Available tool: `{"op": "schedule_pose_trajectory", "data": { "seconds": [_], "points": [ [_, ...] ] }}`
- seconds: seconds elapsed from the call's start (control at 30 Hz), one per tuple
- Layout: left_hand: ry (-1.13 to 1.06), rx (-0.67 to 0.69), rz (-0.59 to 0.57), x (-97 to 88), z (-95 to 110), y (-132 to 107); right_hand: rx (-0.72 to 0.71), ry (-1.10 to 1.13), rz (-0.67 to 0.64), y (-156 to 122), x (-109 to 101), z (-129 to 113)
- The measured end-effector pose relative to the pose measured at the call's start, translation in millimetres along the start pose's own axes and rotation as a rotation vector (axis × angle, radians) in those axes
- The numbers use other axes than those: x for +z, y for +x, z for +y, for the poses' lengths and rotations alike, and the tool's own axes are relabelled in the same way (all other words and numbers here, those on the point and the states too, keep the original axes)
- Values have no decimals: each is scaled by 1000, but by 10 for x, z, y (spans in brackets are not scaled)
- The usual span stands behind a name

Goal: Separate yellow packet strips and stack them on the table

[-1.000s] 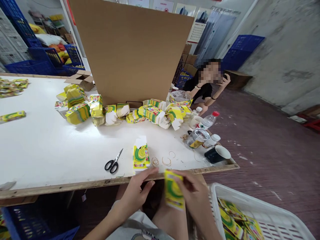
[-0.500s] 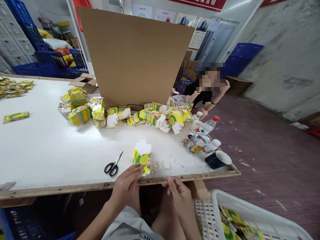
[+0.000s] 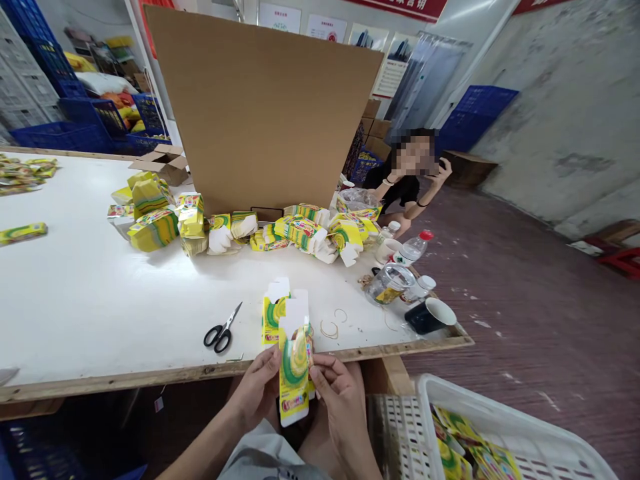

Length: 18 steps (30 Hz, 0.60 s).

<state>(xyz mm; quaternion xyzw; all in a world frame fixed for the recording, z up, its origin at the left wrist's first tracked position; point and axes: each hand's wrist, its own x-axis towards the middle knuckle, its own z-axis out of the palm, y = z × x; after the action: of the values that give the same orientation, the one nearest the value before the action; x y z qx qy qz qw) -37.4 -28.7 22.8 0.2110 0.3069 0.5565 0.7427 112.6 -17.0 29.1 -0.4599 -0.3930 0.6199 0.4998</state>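
— Where's the carton?
— The yellow carton [image 3: 294, 373] is between both hands at the near edge, white flap pointing far. The left hand [image 3: 260, 380] pinches its left side, thumb against fingers; the right hand [image 3: 339, 392] pinches the right side likewise.
— Anything in the way?
— More cartons [image 3: 271, 317] lie just beyond, partly hidden by it. Scissors [image 3: 223, 332] lie left, rubber bands [image 3: 330, 329] right. Farther right are a plastic jar [image 3: 390, 283] and a dark mug [image 3: 424, 317]. On the far side, carton bundles [image 3: 305, 232] line up before a tall cardboard sheet [image 3: 265, 113].
— Edges and room?
— The wooden edge [image 3: 150, 377] runs along the near side; a white basket [image 3: 400, 427] sits near right, below it. Left of the scissors, white tabletop [image 3: 115, 313] stretches broadly.
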Motion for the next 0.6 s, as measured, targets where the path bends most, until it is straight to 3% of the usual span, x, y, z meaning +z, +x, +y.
{"op": "schedule_pose_trajectory", "data": {
  "seconds": [0.07,0.23,0.43,0.6],
  "points": [
    [-38,-51,-64,14,32,11,-10,-2,-17,-4,19,6],
    [-5,15,-113,76,49,3,-63,-53,45,6,44,-45],
    [88,92,167,80,-83,107,-32,-162,38,-39,42,-35],
    [296,172,183,47,-140,139,-54,-217,68,-37,15,41]
  ]
}}
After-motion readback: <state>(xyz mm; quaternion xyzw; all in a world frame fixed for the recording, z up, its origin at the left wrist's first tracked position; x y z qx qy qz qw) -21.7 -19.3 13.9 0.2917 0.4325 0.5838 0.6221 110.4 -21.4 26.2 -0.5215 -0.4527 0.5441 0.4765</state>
